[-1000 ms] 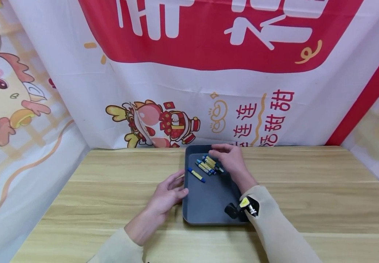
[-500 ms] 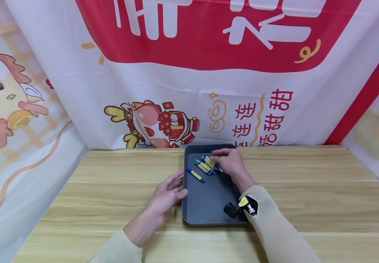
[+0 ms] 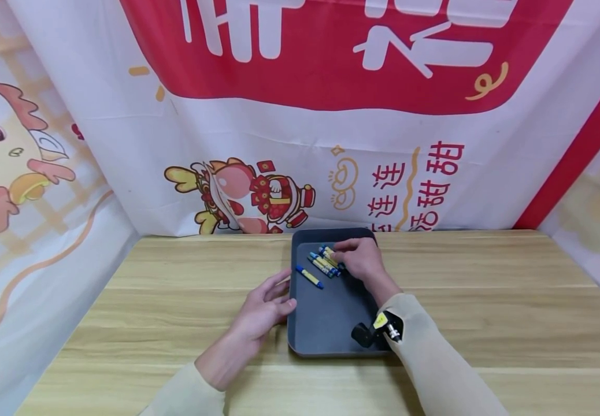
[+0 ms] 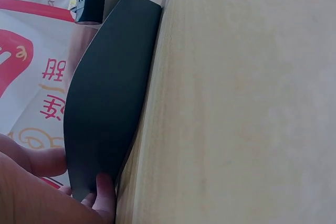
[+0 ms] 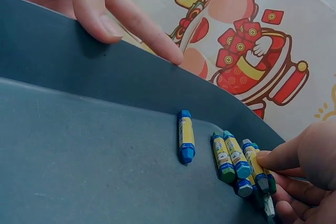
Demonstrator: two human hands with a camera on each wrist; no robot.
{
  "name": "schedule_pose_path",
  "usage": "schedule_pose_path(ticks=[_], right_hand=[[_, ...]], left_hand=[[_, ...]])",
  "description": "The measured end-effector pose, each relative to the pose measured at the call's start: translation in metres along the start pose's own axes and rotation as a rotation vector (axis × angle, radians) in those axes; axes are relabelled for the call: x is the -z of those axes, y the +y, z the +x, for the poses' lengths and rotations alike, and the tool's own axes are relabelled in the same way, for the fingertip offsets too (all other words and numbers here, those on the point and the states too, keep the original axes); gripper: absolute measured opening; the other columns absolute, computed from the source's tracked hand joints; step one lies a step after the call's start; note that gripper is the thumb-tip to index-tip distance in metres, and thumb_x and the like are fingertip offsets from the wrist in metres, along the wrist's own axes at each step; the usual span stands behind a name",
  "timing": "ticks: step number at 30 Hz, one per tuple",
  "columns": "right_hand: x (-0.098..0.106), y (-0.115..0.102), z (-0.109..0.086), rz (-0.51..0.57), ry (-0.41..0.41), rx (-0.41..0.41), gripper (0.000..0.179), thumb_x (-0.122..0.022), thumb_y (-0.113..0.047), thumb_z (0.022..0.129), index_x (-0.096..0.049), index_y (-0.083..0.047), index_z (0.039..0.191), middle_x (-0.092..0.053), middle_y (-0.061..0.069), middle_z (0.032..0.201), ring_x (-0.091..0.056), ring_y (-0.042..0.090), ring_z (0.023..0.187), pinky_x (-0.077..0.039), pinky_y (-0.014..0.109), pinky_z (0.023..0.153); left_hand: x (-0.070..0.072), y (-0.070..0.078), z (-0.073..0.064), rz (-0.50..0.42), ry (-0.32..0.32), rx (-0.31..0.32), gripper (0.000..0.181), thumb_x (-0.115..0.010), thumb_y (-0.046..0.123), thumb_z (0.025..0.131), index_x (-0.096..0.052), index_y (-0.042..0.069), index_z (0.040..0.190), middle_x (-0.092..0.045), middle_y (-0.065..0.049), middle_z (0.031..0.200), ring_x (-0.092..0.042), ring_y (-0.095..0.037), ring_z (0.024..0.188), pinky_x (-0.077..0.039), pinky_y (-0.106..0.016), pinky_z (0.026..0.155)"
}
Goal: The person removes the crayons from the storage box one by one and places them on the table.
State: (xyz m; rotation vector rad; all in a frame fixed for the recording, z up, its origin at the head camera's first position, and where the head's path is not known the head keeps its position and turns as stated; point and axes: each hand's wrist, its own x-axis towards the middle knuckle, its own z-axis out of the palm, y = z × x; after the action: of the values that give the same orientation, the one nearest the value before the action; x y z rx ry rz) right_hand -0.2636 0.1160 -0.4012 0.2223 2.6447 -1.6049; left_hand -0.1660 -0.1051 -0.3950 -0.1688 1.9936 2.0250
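A dark grey tray (image 3: 331,318) stands on the wooden table. My left hand (image 3: 263,309) holds its left side, thumb over the rim and fingers against the outer wall (image 4: 107,98). In the tray's far part lies a pile of crayons (image 3: 322,263) with yellow wrappers and blue, green and grey ends. My right hand (image 3: 362,260) is at the pile's right side. In the right wrist view its thumb presses a grey-ended crayon (image 5: 255,166), with curled fingers (image 5: 294,190) on the other side. One blue crayon (image 5: 186,137) lies apart, nearer the left wall.
The wooden table (image 3: 487,300) extends on both sides of the tray. Behind it hangs a white and red printed cloth (image 3: 300,133), close to the tray's far end. A small black camera (image 3: 365,334) on my right wrist hangs over the tray's near right part.
My right hand has come down from above the tray's far right corner onto the crayon pile, its fingers now around the right-hand crayons. The left hand and the tray stay in place.
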Motion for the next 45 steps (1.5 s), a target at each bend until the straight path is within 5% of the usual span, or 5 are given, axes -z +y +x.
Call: schedule_pose_path(ticks=[45], right_hand=[[0.01,-0.011,-0.002,0.105,0.051,0.002,0.02,-0.074,-0.02,0.099,-0.083,-0.012,0.115,-0.077,0.012,0.125,-0.068,0.027,0.116,-0.053,0.046,0.104]], left_hand=[[-0.001,0.0,0.001,0.014,0.003,0.002,0.071,-0.064,-0.004,0.098,-0.044,0.019,0.162,-0.045,-0.02,0.165,-0.054,-0.04,0.146,-0.051,-0.051,0.115]])
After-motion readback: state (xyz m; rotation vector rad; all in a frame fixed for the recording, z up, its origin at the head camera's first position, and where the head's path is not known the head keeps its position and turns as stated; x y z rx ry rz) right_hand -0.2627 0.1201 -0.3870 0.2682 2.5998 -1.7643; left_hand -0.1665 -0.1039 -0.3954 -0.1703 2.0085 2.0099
